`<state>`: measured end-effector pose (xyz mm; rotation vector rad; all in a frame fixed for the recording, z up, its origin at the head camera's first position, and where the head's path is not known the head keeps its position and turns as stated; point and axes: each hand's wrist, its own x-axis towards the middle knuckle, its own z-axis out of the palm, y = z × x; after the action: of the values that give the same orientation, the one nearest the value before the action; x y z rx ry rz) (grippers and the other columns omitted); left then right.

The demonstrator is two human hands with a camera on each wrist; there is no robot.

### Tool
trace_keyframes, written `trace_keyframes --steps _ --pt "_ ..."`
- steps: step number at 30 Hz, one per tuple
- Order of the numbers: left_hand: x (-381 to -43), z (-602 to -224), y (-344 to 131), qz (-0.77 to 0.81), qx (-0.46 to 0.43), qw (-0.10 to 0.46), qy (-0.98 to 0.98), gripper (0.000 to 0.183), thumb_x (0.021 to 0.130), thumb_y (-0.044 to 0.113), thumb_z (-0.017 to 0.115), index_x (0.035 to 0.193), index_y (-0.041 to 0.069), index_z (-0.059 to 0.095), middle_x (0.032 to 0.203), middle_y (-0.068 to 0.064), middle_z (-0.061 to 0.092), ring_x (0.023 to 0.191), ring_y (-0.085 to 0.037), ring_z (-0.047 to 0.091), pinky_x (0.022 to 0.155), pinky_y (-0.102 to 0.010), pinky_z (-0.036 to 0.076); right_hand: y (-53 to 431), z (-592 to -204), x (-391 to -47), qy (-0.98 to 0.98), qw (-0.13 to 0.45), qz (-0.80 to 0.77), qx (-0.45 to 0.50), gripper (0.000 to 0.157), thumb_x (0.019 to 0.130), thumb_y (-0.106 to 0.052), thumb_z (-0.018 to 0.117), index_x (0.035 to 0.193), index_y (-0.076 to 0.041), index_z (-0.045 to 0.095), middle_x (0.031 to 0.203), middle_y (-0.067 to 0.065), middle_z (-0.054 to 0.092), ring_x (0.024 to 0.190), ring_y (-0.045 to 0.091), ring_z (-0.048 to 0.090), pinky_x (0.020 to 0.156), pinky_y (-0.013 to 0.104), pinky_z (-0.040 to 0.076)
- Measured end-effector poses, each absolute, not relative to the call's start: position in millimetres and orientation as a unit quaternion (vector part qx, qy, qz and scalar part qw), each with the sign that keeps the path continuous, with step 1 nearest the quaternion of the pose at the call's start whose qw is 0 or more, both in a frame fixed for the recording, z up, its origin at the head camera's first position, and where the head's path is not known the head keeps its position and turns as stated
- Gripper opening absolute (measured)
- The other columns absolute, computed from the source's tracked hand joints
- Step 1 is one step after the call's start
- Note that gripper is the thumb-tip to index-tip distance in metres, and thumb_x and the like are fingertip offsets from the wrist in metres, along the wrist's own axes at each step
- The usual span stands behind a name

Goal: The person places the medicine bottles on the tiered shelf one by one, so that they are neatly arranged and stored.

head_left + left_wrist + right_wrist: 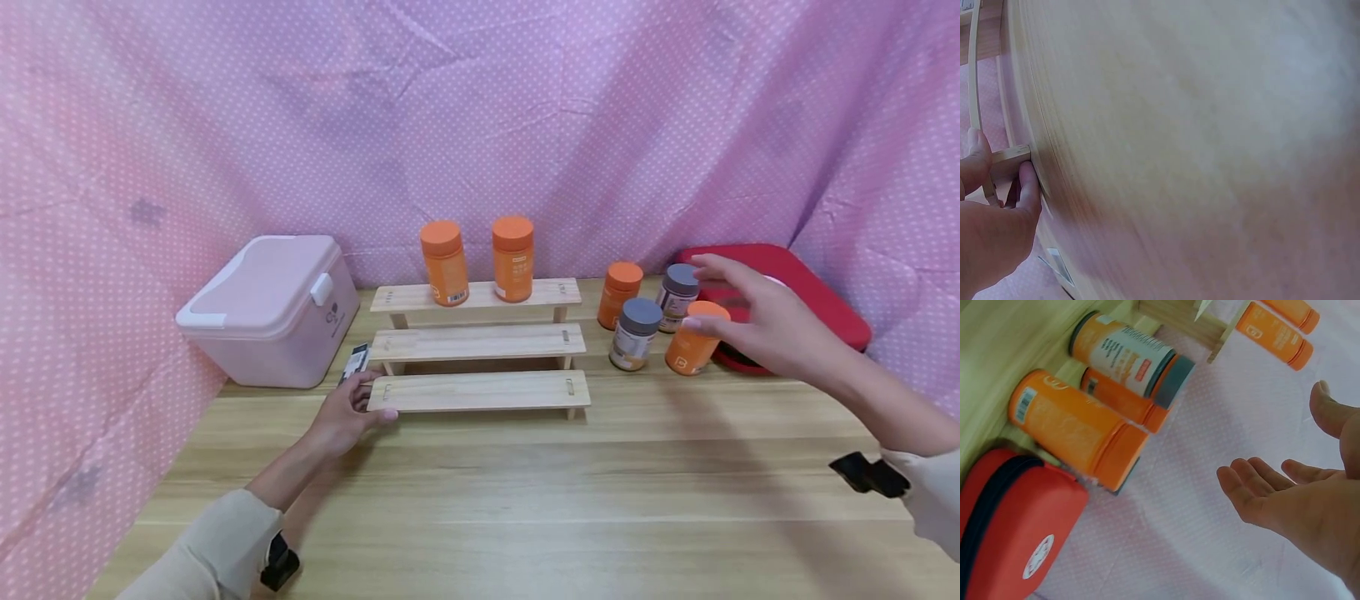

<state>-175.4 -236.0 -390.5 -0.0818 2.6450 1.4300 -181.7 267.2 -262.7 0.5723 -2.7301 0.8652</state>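
Right hand (776, 323), thumb apart, near 4 bottles (649, 320)

Your left hand (999, 231) gripped the wooden rack (974, 69), its thumb (977, 155) on the thin board (975, 109) and a fingertip (1027, 172) against the short leg (1011, 160). The wood-grained surface (1166, 131) spread right of the rack, pink cloth (989, 94) showed beside it, and a small dark-edged item (1059, 262) lay lower in view than the rack.

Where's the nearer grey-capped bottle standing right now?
In the head view, the nearer grey-capped bottle stands on the table, right of the wooden rack and just left of the orange bottle nearest the right hand.
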Motion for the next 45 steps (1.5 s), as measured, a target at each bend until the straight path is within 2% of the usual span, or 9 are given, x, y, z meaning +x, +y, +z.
trace_keyframes --steps 2,4,5,6,10,15,26,35,45 --pt "-175 -390 -236 0.479 -0.025 0.066 0.875 0.066 0.083 0.012 0.075 0.137 0.0 0.04 0.131 -0.024 0.055 0.121 -0.036 0.052 0.102 -0.047 0.043 273 -266 -186 -0.934 0.098 0.29 0.182 0.076 0.082 -0.022 0.078 0.145 -0.01 0.038 0.138 0.021 0.047 0.116 0.041 0.05 0.09 0.037 0.05" --pt "-174 -390 -235 0.483 -0.025 0.065 0.873 0.066 0.083 0.012 0.075 0.137 -0.001 0.04 0.131 -0.025 0.055 0.121 -0.036 0.052 0.102 -0.046 0.043 279 -270 -190 -0.939 0.084 0.289 0.167 0.078 0.083 -0.023 0.077 0.146 -0.006 0.035 0.139 0.024 0.044 0.118 0.045 0.047 0.091 0.057 0.045" --pt "-174 -390 -235 0.487 -0.023 0.064 0.871 0.066 0.083 0.011 0.075 0.137 -0.001 0.04 0.131 -0.025 0.054 0.121 -0.036 0.052 0.102 -0.046 0.043 282 -272 -192 -0.941 0.076 0.29 0.159 0.079 0.084 -0.023 0.076 0.147 -0.005 0.032 0.14 0.025 0.042 0.12 0.047 0.045 0.089 0.066 0.041" --pt "-174 -390 -235 0.491 -0.022 0.064 0.869 0.066 0.083 0.011 0.075 0.137 -0.002 0.04 0.131 -0.025 0.054 0.121 -0.036 0.052 0.102 -0.046 0.043 286 -275 -195 -0.942 0.07 0.291 0.153 0.081 0.084 -0.024 0.076 0.147 -0.003 0.03 0.14 0.027 0.04 0.12 0.048 0.043 0.09 0.067 0.039" --pt "-174 -391 -235 0.499 -0.021 0.064 0.864 0.067 0.083 0.009 0.075 0.138 -0.003 0.039 0.132 -0.026 0.053 0.121 -0.036 0.052 0.102 -0.045 0.043 299 -287 -203 -0.95 0.053 0.279 0.131 0.086 0.085 -0.026 0.074 0.148 0.003 0.023 0.139 0.032 0.036 0.122 0.051 0.038 0.092 0.068 0.036" --pt "-174 -391 -236 0.497 -0.023 0.065 0.865 0.069 0.083 0.01 0.075 0.139 -0.002 0.038 0.134 -0.026 0.052 0.122 -0.036 0.051 0.102 -0.044 0.043 310 -300 -211 -0.953 0.052 0.272 0.124 0.085 0.086 -0.026 0.074 0.146 0.008 0.023 0.135 0.035 0.036 0.12 0.052 0.037 0.091 0.067 0.037" --pt "-174 -391 -236 0.499 -0.023 0.066 0.864 0.069 0.083 0.01 0.075 0.139 -0.002 0.037 0.133 -0.025 0.052 0.122 -0.036 0.051 0.103 -0.045 0.043 322 -321 -219 -0.955 0.018 0.273 0.115 0.084 0.088 -0.03 0.071 0.144 0.01 0.024 0.129 0.037 0.044 0.116 0.053 0.043 0.092 0.065 0.038" --pt "-177 -393 -237 0.497 -0.026 0.06 0.865 0.067 0.081 0.009 0.077 0.137 -0.001 0.04 0.129 -0.023 0.056 0.117 -0.032 0.055 0.099 -0.042 0.046 321 -330 -222 -0.95 0.028 0.283 0.13 0.069 0.09 -0.022 0.069 0.139 0.011 0.033 0.123 0.036 0.051 0.109 0.053 0.053 0.092 0.06 0.039" --pt "-175 -392 -237 0.487 -0.028 0.066 0.871 0.068 0.083 0.013 0.076 0.138 0.0 0.039 0.131 -0.024 0.055 0.121 -0.036 0.052 0.102 -0.046 0.043 316 -332 -223 -0.954 0.013 0.273 0.122 0.066 0.092 -0.024 0.067 0.14 0.009 0.034 0.129 0.034 0.047 0.113 0.051 0.049 0.094 0.063 0.038"
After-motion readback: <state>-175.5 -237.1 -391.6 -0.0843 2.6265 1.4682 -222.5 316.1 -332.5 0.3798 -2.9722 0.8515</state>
